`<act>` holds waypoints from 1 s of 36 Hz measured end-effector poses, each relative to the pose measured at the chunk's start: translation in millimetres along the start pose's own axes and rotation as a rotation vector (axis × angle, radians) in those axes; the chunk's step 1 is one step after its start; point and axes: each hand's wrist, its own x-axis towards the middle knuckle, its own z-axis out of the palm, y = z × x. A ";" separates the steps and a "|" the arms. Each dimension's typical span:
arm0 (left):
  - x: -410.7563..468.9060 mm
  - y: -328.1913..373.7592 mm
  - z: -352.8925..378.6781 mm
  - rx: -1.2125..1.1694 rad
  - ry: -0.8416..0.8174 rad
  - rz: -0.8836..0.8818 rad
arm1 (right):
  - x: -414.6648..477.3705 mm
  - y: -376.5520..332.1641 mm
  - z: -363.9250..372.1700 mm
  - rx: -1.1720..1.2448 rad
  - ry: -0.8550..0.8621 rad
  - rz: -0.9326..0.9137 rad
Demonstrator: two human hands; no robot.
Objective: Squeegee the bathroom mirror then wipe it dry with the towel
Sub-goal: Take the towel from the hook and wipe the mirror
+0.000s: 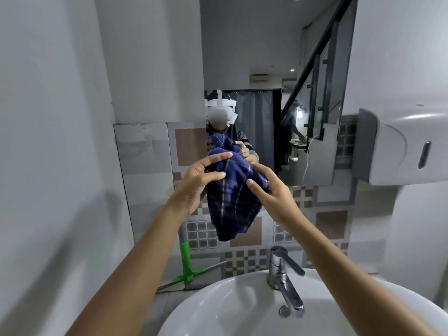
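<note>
Before mirror [266, 57] — both hands [194, 180] [274, 192] grip bunched blue towel [232, 195], fingers partly spread.

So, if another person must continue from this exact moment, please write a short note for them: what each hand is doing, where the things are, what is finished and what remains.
Left hand: holds the left side of the blue towel, fingers spread.
Right hand: grips the towel's right side.
The towel hangs bunched between both hands, in front of the mirror and above the sink.
The squeegee leans on the tiled wall left of the tap, put down.
Done: squeegeeing, apparently.
Left: wipe the mirror dry with the towel.
</note>
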 end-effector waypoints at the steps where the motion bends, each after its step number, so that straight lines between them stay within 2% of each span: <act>1: -0.9 0.4 0.1 0.003 -0.017 -0.004 | 0.0 -1.1 -0.8 0.017 0.012 -0.001; 5: -3.3 2.0 -7.2 0.015 -0.072 -0.058 | -0.9 -3.9 -5.6 0.069 0.041 0.000; 9: -5.3 -3.0 -20.8 0.176 -0.106 -0.148 | -1.0 -0.9 -12.9 -0.067 0.041 -0.012; 14: -8.2 -29.6 -28.1 0.222 -0.065 -0.175 | -5.4 6.9 -19.0 -0.192 0.071 -0.016; 17: -7.7 -47.8 -22.3 0.205 0.036 -0.163 | -9.6 14.4 -23.2 -0.228 0.105 -0.010; 21: -2.7 -66.1 -3.7 0.235 0.212 -0.091 | -11.5 22.2 -33.3 -0.261 0.160 -0.022; 23: 1.7 -69.2 7.1 0.252 0.245 -0.042 | -10.1 24.8 -42.4 -0.249 0.163 -0.028; 30: 43.3 -45.7 31.3 0.307 0.134 0.122 | 26.9 17.8 -87.8 -0.259 0.209 -0.098; 36: 114.6 17.0 37.4 0.443 0.090 0.299 | 108.4 -31.8 -123.4 -0.275 0.271 -0.265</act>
